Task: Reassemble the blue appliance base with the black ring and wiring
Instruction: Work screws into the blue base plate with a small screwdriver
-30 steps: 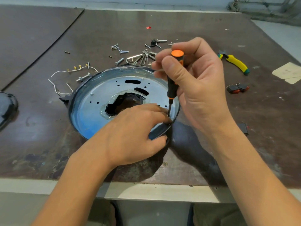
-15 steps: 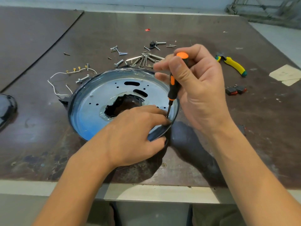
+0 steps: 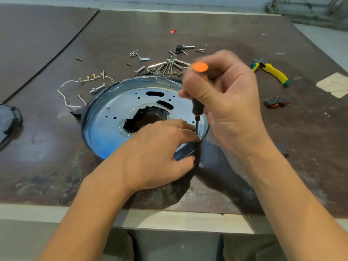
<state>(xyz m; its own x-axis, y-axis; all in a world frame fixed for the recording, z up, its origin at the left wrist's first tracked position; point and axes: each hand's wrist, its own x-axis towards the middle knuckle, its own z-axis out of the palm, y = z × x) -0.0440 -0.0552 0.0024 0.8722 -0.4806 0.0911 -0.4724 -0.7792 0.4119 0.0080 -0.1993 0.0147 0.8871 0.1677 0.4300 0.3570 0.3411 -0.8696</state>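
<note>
On the dark brown worktop (image 3: 131, 31) we see yellow-and-green pliers (image 3: 273, 73) lying at the far right, with two red-and-black rocker switches (image 3: 275, 102) nearer us and pale paper pieces (image 3: 334, 84) by the right edge. Toward the back we find a fanned bunch of hex keys (image 3: 169, 67), a bolt (image 3: 139, 70) just left of them, scattered loose screws (image 3: 140, 55) and a tiny red scrap (image 3: 173, 31) farther off. We also note a dark rounded object (image 3: 9, 125) cut off at the left edge and a small black part (image 3: 282, 148) at the right.
</note>
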